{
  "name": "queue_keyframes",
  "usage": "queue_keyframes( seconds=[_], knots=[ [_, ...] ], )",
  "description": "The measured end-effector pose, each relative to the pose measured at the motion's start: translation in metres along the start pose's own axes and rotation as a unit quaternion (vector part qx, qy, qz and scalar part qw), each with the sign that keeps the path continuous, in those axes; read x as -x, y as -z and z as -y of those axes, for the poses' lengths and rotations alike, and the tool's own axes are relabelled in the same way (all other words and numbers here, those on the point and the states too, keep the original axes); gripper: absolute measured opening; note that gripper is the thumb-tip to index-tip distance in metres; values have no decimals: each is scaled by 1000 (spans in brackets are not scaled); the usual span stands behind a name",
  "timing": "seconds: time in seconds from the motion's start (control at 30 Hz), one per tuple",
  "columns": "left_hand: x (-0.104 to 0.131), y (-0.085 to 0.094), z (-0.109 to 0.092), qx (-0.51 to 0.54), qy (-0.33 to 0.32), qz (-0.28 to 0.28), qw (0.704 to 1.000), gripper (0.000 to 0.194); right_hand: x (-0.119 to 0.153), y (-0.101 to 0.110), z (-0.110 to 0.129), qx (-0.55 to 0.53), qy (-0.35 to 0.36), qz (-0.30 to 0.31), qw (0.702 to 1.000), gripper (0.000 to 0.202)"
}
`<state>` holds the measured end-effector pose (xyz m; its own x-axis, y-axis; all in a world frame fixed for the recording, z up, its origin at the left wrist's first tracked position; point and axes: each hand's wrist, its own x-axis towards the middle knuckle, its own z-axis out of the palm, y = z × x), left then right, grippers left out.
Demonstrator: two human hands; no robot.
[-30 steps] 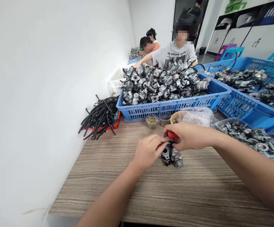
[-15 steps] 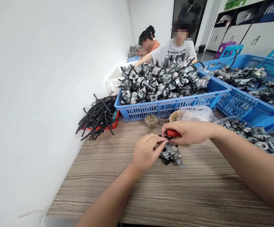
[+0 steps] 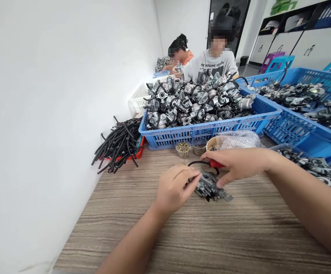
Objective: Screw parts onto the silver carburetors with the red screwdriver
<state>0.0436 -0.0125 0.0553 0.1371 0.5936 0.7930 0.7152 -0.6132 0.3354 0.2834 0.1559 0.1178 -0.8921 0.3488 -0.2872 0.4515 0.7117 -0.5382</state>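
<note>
A grey metal carburetor lies on the wood-grain table, a black hose curving behind it. At its left edge my left hand is closed, with thumb and forefinger pinched against the carburetor; the fingertips partly hide the contact. My right hand reaches in from the right, its thumb against the carburetor's right side and its fingers stretched over the top. Tucked under those fingers is a red handle of a tool; the rest of the tool is hidden.
Behind stands a blue crate heaped with carburetors. Small cups of brass parts and of tiny parts sit before it, beside bubble wrap. Black hoses fill a red tray at left. Another blue crate is right. Co-workers sit beyond.
My right hand has shifted right with the red handle, its thumb and fingers spreading apart. The carburetor has turned and moved slightly right. More of the hose shows. The co-worker's outstretched arm has drawn back.
</note>
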Motion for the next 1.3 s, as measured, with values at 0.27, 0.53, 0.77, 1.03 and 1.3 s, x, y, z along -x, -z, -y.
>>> queue_keyframes(
  seconds=[0.27,0.53,0.77,1.03,1.3],
  knots=[
    [3,-5,-6,31,4,20,999,4,-7,-3,5,60,-25,-17,998,65],
    [1,-4,-14,107,40,-10,993,7,21,17,45,19,113,-148,982,37],
    [-3,-7,-28,354,297,-64,884,36,9,7,50,-94,219,-125,963,32],
    [-8,-2,-33,508,347,-8,788,77,6,0,54,-224,273,-74,933,31],
    [5,-15,-44,496,345,-62,795,60,17,0,69,-153,303,-134,931,23]
  ],
)
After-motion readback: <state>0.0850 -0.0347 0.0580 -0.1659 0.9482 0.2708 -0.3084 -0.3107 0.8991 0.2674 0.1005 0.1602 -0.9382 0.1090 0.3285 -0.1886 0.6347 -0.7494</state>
